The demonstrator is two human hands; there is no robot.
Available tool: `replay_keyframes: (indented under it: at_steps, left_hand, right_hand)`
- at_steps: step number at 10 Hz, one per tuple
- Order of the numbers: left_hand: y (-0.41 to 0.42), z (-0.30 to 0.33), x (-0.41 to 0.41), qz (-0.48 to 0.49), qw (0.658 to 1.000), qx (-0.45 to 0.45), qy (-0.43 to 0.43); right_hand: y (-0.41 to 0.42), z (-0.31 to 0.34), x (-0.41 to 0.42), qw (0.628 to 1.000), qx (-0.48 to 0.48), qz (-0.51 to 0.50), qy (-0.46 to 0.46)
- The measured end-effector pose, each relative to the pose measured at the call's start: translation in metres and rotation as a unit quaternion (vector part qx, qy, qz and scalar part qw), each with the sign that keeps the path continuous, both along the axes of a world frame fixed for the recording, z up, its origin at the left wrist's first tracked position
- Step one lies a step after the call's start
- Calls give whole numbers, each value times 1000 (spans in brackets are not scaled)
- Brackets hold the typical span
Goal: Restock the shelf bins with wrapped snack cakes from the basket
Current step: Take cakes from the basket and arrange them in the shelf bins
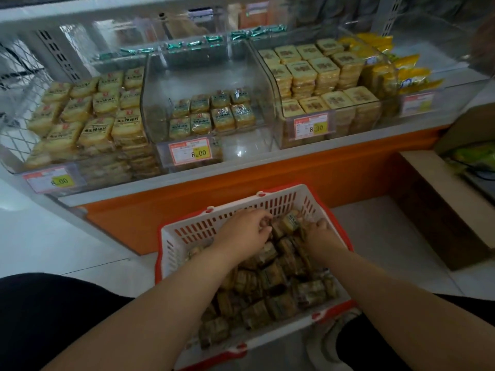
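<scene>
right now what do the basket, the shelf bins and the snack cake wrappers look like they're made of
Basket: looks like moulded plastic, matte white with a red rim, its walls pierced by regular slots.
Shelf bins, such as the middle bin: clear, glossy rigid plastic, probably acrylic; contents show through and the walls catch reflections.
Snack cake wrappers: thin transparent film, likely plastic, shiny and crinkled, with the cakes visible inside.
</scene>
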State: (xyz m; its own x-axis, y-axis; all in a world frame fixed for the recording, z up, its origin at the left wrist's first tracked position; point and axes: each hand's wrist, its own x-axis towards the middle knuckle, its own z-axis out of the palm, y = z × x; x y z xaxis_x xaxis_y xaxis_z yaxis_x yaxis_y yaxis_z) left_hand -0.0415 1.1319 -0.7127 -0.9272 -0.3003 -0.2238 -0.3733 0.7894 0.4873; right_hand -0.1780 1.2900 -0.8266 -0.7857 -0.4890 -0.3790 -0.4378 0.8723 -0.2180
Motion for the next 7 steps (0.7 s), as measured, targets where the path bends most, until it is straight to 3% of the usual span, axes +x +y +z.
replay_keyframes:
  at_steps: [1,3,4,5,6,7]
  left_hand:
    - [3,-2,-4,8,999,30,-8]
    - [7,5,-8,56,988,142,11]
    - [-2,13,-8,96,982,158,27]
    - [-8,28,-5,156,964,216,13]
    - [-14,42,4,201,930,309,-9]
    - [-23,57,17,223,888,403,13]
  right_hand:
    - [-3,-8,10,996,80,45,23]
    - [3,5,4,999,-22,-23,34]
    - [-1,45,-11,938,-248,-180,-163]
    - [-8,95,-8,845,-361,-168,-357]
    - [-17,131,6,800,-407,-118,-424]
    - [-28,156,23,784,-427,-91,-442]
